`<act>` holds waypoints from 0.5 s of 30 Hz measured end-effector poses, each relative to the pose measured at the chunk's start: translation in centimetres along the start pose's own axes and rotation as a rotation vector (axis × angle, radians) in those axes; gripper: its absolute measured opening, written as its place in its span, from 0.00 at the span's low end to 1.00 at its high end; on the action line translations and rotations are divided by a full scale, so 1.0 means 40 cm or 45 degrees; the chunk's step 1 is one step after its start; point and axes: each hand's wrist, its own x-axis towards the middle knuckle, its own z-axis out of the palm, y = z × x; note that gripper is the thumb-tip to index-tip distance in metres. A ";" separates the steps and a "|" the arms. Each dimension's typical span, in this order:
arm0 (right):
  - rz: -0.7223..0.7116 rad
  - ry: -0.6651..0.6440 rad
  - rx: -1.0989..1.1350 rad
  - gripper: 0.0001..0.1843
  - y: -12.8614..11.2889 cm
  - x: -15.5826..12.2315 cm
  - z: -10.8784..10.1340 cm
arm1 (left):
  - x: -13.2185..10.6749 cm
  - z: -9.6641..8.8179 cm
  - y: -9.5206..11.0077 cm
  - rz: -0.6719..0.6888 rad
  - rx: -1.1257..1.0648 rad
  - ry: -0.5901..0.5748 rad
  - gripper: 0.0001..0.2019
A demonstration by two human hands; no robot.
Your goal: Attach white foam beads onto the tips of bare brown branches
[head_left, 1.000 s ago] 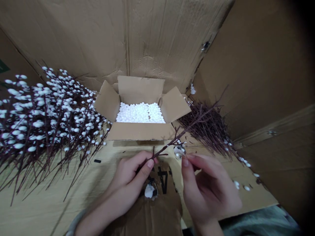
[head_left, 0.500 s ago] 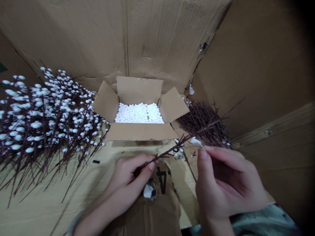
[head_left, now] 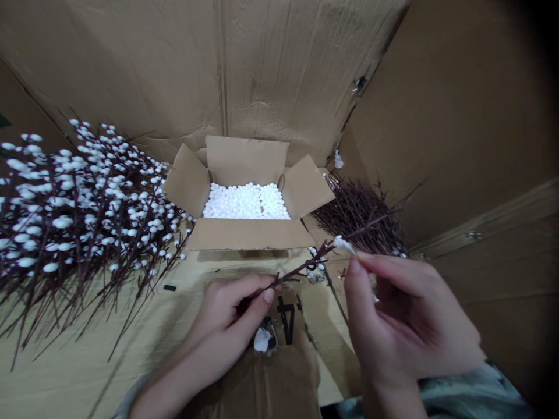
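My left hand grips the thick end of a thin dark-brown twig, which runs up and right across the cardboard. My right hand pinches a small white foam bud against the twig between finger and thumb. A little more white shows behind those fingers. Below my left hand, a white foam lump lies on a cardboard sheet printed with a black numeral.
An open carton of white foam balls stands ahead. To its left lies a heap of dark stems with white buds, and to its right a heap of bare twigs. Cardboard walls surround the work area.
My right hand has moved right and up along the twig, now with white foam at its fingertips. The twig has swung lower and flatter; my left hand has barely moved.
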 end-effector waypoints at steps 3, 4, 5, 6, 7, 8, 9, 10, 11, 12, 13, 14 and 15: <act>-0.035 -0.067 -0.076 0.15 0.002 0.003 -0.002 | 0.001 -0.003 0.008 -0.005 0.008 -0.009 0.13; -0.041 -0.053 -0.107 0.15 0.002 0.004 -0.002 | 0.002 -0.004 0.011 -0.010 0.014 -0.017 0.13; -0.042 -0.023 -0.134 0.15 0.002 0.005 -0.002 | 0.002 -0.005 0.014 -0.015 0.018 -0.024 0.13; -0.043 0.016 -0.151 0.15 0.001 0.006 -0.003 | 0.003 -0.006 0.016 -0.019 0.020 -0.025 0.13; -0.038 0.054 -0.160 0.14 0.001 0.006 -0.003 | 0.003 -0.006 0.017 -0.021 0.021 -0.022 0.13; -0.028 0.080 -0.163 0.14 0.000 0.005 -0.005 | 0.003 -0.006 0.017 -0.023 0.021 -0.024 0.13; -0.016 0.097 -0.162 0.13 0.000 0.004 -0.007 | 0.003 -0.006 0.016 -0.027 0.019 -0.024 0.14; -0.005 0.108 -0.157 0.12 0.000 0.002 -0.010 | 0.003 -0.006 0.015 -0.029 0.014 -0.023 0.14; 0.001 0.125 -0.148 0.12 0.001 0.000 -0.014 | 0.002 -0.006 0.013 -0.030 0.005 -0.021 0.14; 0.001 0.154 -0.133 0.13 0.003 -0.003 -0.017 | 0.001 -0.006 0.011 -0.033 -0.008 -0.017 0.14; 0.009 0.186 -0.113 0.14 0.005 -0.006 -0.021 | 0.001 -0.006 0.010 -0.041 -0.025 -0.012 0.14; 0.018 0.223 -0.087 0.16 0.009 -0.009 -0.023 | 0.000 -0.006 0.010 -0.053 -0.044 -0.003 0.14; 0.022 0.254 -0.056 0.18 0.014 -0.012 -0.024 | 0.000 -0.006 0.010 -0.066 -0.062 0.006 0.14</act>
